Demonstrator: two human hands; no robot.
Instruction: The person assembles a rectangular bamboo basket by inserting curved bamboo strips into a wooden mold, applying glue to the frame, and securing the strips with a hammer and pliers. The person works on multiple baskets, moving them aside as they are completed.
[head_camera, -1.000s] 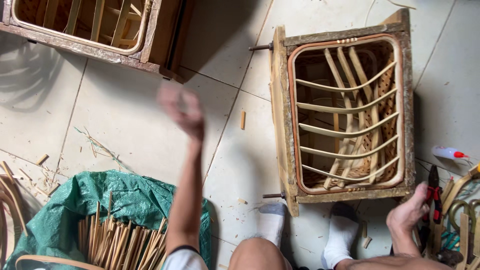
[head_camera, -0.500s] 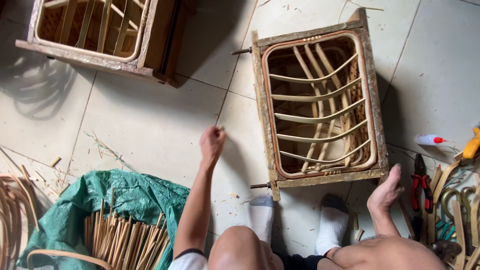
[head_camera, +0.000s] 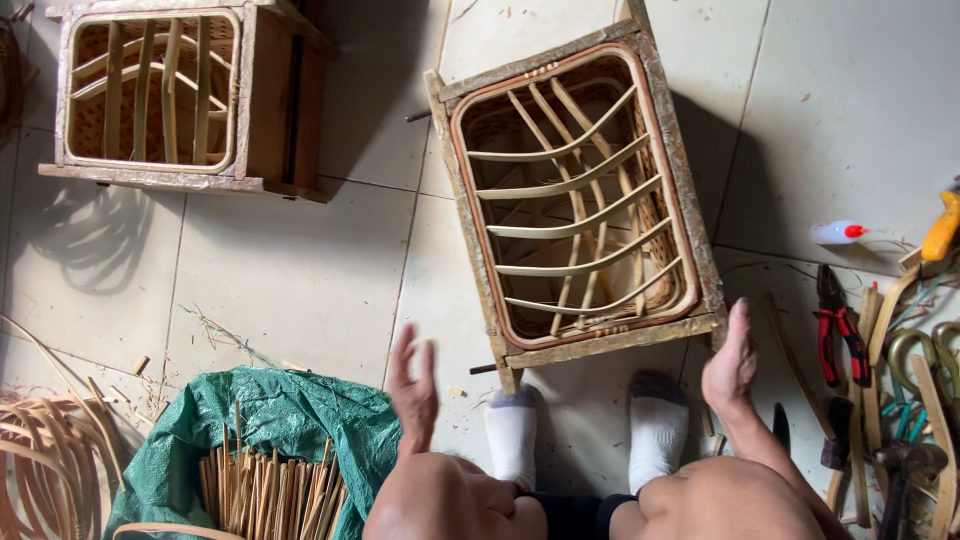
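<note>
The left hand (head_camera: 413, 385) hung in the air with its fingers spread and empty, blurred, just above the near edge of the green tarp bag (head_camera: 290, 425). The right hand (head_camera: 731, 360) was loosely open too, its fingertips touching the near right corner of the wooden frame (head_camera: 690, 235) that lay on the tiled floor (head_camera: 290, 270); it pinched nothing. Between the hands, 2 feet in white socks (head_camera: 515, 435) rested on the floor, their toes just beside the frame's near rail.

The green tarp bag sat at the lower left, open at the top and packed with a bundle of short cane sticks (head_camera: 265, 495) standing on end. Left of it lay a heap of curved rattan strips (head_camera: 45, 450). At the right, a scatter of tools lay on the floor: red-handled pliers (head_camera: 838, 325), bent cane pieces (head_camera: 915, 350), and farther on a small white bottle with a red cap (head_camera: 838, 233).

The wooden frame stood tilted in front of the feet, its opening rimmed with cane. Inside it were 5 curved cross slats (head_camera: 575, 225), with several straight slats running beneath them and a woven panel deeper in.

Farthest off, at the upper left, a second wooden frame (head_camera: 265, 100) held its own set of curved slats.
</note>
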